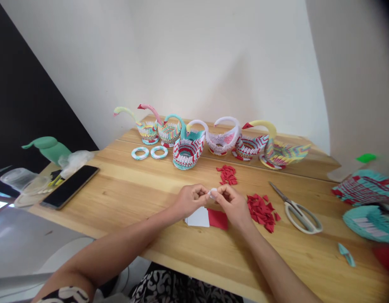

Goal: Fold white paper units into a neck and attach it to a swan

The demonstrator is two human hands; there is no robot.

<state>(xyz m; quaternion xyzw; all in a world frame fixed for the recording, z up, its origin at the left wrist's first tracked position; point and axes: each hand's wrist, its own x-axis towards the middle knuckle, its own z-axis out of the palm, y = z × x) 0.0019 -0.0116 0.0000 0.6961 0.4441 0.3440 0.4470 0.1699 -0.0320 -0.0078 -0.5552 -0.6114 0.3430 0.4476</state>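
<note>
Between the fingertips of both hands is a small white piece of paper [212, 193], apparently folded. My left hand [192, 198] pinches it from the left and my right hand [232, 204] from the right, just above the table. Below them lie a stack of white paper slips [198, 218] and a red paper stack [217, 219] beside it. One pile of folded red paper pieces [261, 211] is right of my right hand, and a smaller red pile [227, 174] lies beyond the hands. The exact folds of the white piece are too small to make out.
Several paper swans, among them a red-and-white one [188, 152], line the back of the wooden table [125, 185]. Two paper rings [140, 153] lie before them. Scissors [297, 212] rest at right, near more woven-looking paper pieces [369, 223]. A phone [70, 186] lies at left.
</note>
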